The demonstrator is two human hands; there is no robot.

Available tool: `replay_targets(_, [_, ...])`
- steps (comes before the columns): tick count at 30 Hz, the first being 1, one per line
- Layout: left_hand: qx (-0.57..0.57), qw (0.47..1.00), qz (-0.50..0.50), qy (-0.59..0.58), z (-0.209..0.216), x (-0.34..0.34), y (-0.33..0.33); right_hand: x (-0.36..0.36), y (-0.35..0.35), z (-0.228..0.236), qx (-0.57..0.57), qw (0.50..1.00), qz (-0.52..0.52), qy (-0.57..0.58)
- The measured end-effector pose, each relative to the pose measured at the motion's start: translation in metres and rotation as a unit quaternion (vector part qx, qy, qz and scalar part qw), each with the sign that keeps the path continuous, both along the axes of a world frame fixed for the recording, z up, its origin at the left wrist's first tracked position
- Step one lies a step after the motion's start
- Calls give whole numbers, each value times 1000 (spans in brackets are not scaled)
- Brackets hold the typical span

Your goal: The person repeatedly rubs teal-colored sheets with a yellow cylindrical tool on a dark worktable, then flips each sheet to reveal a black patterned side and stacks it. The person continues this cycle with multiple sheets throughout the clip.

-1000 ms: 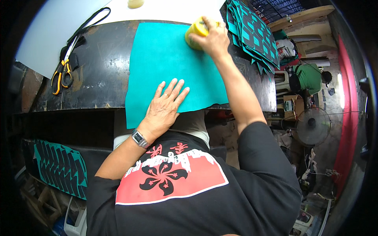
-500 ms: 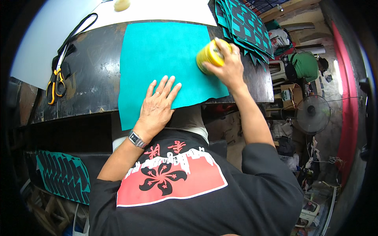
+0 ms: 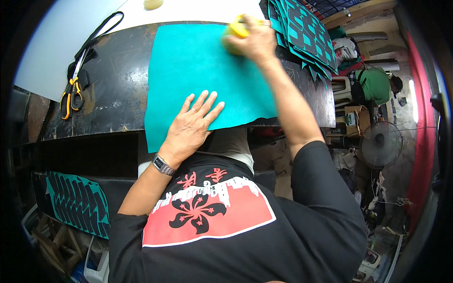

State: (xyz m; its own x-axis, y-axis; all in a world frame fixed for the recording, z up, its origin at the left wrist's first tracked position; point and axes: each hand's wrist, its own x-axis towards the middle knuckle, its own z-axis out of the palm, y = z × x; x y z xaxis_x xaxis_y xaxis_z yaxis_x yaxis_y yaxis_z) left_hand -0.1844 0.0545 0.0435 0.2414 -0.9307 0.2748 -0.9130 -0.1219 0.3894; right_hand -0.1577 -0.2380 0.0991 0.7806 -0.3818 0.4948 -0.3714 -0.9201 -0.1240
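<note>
A teal sheet (image 3: 198, 66) of fabric-like material lies on the dark table, its lower left corner hanging past the near edge. My left hand (image 3: 188, 127) rests flat on its near part, fingers spread. At the sheet's far right edge, my right hand (image 3: 258, 40) grips a yellow cylinder (image 3: 234, 41), pressed down against the teal surface. Motion blurs the cylinder, and my fingers hide part of it; its exact kind does not show.
Scissors with orange-and-black handles (image 3: 71, 98) lie at the table's left, beside a black strap. Teal sheets with black shapes (image 3: 306, 35) are stacked at the far right. White sheeting (image 3: 198, 10) covers the back. Rightward are a fan (image 3: 381, 145) and a person in green (image 3: 377, 87).
My right hand has moved the yellow cylinder away from me and slightly left across the teal sheet. My left hand keeps its place on the sheet. The whole view has shifted slightly.
</note>
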Motion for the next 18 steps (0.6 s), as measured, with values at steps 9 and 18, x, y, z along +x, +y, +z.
replay_targets(9, [-26,999,20,-4,-22,0,-8,70,210,-14,87,975,205,-22])
replay_targets(18, [40,997,48,-35,1,-8,-6,-94,39,4,3,997,-69,14])
